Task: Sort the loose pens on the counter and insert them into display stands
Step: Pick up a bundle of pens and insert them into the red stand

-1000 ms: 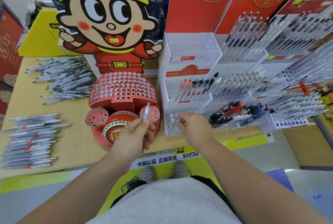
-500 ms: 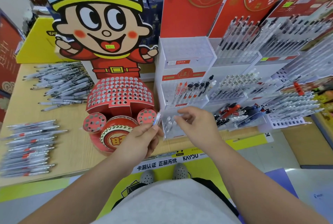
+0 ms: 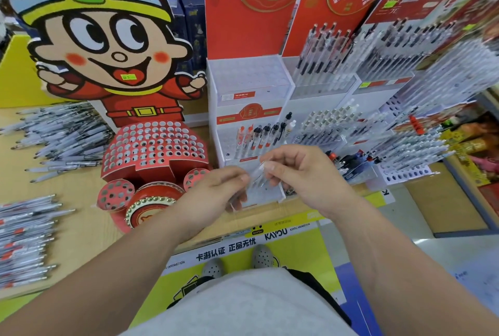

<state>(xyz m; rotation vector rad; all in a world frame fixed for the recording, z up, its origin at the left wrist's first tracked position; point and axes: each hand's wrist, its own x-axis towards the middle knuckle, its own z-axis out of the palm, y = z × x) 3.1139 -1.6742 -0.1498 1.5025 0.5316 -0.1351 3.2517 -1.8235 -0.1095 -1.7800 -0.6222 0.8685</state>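
Counter (image 3: 81, 192) front: pen (image 3: 256, 175) blurred, half-hidden

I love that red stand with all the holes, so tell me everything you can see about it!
The red stand looks like cardboard: a tiered dome with rows of white-rimmed round holes, none holding pens, two small holed discs below, and a gold-studded drum in front. It sits upright on the wooden counter, before the cartoon cutout. The left hand, pinching a pen, overlaps its right side.

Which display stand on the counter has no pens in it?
The red cartoon-character stand at left: every hole looks empty. The white stand beside it holds a few pens.
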